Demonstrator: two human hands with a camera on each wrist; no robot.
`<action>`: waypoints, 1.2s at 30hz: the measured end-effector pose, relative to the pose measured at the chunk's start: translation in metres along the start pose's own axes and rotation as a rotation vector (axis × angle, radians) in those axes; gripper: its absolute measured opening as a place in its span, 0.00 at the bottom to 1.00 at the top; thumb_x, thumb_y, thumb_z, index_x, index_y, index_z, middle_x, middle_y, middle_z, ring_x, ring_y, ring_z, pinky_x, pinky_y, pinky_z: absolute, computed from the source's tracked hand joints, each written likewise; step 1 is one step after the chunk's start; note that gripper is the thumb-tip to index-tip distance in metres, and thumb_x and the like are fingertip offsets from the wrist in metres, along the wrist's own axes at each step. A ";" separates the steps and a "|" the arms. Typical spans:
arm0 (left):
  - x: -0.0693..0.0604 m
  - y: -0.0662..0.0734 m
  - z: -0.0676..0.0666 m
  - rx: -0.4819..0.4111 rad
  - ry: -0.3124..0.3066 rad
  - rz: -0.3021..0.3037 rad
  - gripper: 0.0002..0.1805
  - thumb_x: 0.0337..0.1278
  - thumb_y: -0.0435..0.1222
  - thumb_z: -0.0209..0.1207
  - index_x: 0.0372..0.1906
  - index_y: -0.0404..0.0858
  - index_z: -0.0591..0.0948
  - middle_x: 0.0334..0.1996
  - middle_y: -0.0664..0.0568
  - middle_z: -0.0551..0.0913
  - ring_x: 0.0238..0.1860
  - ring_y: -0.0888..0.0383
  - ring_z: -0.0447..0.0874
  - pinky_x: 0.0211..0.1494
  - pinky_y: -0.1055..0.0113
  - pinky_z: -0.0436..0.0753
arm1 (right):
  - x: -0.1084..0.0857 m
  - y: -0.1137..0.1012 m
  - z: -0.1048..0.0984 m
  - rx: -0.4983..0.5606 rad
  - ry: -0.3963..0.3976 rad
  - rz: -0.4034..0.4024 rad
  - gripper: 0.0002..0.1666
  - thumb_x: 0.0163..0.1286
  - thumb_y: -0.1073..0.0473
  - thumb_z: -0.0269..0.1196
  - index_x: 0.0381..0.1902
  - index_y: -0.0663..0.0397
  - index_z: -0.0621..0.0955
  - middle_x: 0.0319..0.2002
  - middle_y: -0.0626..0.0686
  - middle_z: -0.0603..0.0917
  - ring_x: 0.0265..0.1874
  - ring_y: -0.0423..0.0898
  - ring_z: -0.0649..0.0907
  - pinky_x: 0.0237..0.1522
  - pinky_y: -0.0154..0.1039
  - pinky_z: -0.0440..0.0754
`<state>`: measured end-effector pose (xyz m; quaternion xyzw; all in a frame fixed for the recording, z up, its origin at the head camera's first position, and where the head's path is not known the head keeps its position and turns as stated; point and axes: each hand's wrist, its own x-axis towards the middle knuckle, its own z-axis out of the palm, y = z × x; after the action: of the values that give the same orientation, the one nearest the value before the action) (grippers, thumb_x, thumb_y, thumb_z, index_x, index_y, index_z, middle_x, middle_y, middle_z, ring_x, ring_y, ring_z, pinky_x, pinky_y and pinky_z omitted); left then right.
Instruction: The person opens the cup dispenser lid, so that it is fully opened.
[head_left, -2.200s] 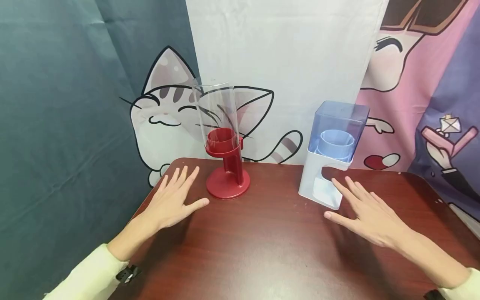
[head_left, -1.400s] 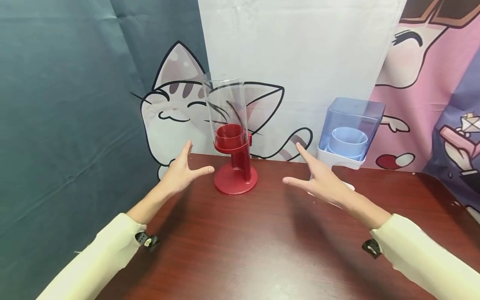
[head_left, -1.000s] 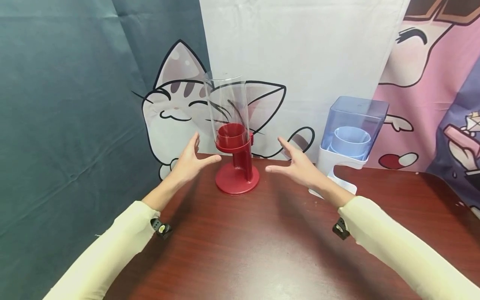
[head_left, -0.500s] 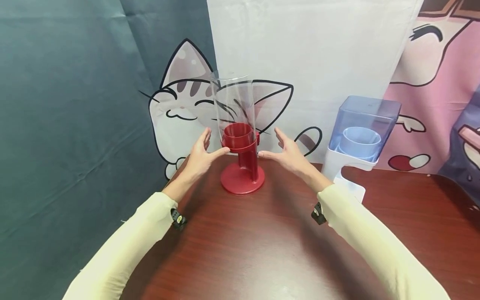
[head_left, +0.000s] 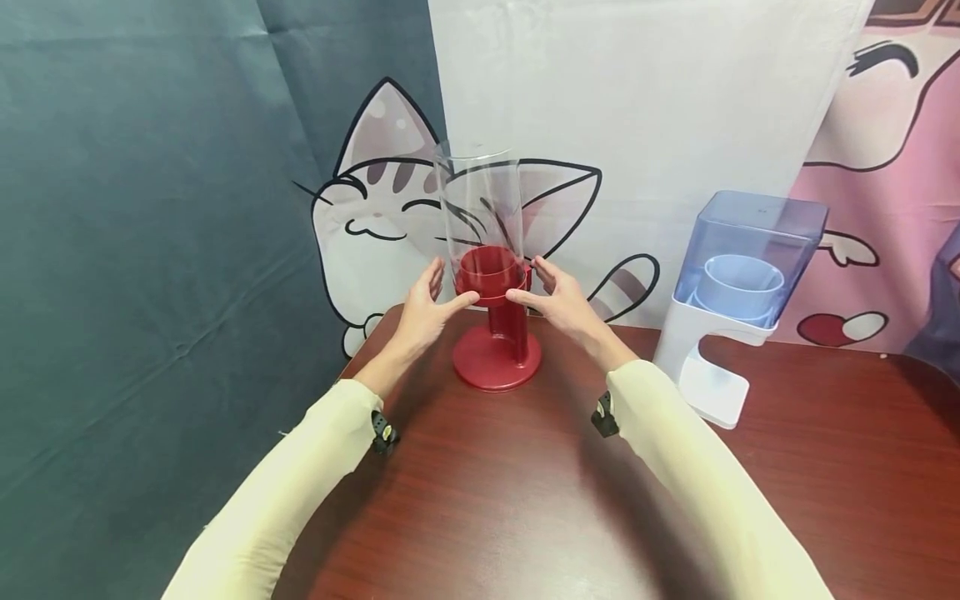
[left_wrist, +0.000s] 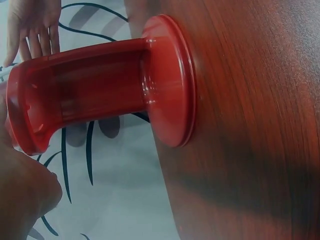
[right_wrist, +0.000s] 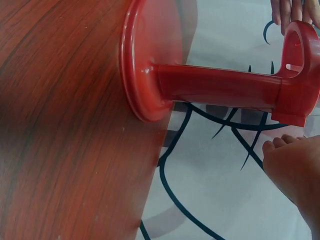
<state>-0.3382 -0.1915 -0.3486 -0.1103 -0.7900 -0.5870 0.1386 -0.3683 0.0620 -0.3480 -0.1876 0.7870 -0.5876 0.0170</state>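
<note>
A red stand [head_left: 497,358] with a round base holds an upright clear cylinder [head_left: 480,200] in its ring at the table's back left. My left hand [head_left: 423,317] is at the ring's left side, thumb over its front rim and fingers behind. On the right side my right hand [head_left: 562,307] mirrors it, its thumb at the front rim. The left wrist view shows the stand's post [left_wrist: 100,80] and my left hand [left_wrist: 25,190] by the ring. In the right wrist view, my right hand [right_wrist: 295,165] is beside the ring [right_wrist: 300,75]; whether it touches is unclear.
A white dispenser [head_left: 712,387] with a translucent blue top [head_left: 757,217] stands to the right on the brown wooden table [head_left: 480,500]. Behind the table hangs a cloth [head_left: 637,100] with cartoon figures. A dark green curtain [head_left: 150,250] is at the left.
Both hands have moved inward from the two sides to the ring of the red stand, thumbs now at its front. The head view has shifted, so the stand and dispenser appear farther right.
</note>
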 end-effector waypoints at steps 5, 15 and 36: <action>0.001 -0.002 0.002 -0.007 -0.010 0.017 0.50 0.66 0.37 0.73 0.83 0.30 0.57 0.82 0.41 0.61 0.82 0.51 0.59 0.81 0.60 0.64 | 0.004 0.000 0.004 0.056 -0.005 -0.004 0.56 0.73 0.48 0.72 0.86 0.58 0.55 0.83 0.58 0.59 0.82 0.60 0.59 0.81 0.53 0.60; -0.005 0.006 0.016 -0.031 -0.024 0.010 0.50 0.65 0.37 0.73 0.83 0.31 0.58 0.79 0.41 0.67 0.79 0.49 0.67 0.77 0.57 0.70 | 0.000 -0.002 0.010 0.168 0.028 -0.013 0.46 0.70 0.55 0.76 0.80 0.55 0.69 0.74 0.57 0.76 0.75 0.54 0.73 0.69 0.53 0.78; -0.037 0.046 0.038 -0.105 -0.179 0.102 0.42 0.62 0.29 0.74 0.79 0.35 0.69 0.72 0.45 0.78 0.71 0.54 0.78 0.70 0.60 0.79 | -0.079 -0.031 -0.033 -0.150 0.220 -0.143 0.46 0.60 0.49 0.82 0.73 0.55 0.79 0.65 0.59 0.83 0.64 0.54 0.84 0.65 0.50 0.81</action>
<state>-0.2916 -0.1427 -0.3305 -0.2092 -0.7607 -0.6076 0.0912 -0.2941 0.1099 -0.3246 -0.1783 0.8105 -0.5437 -0.1252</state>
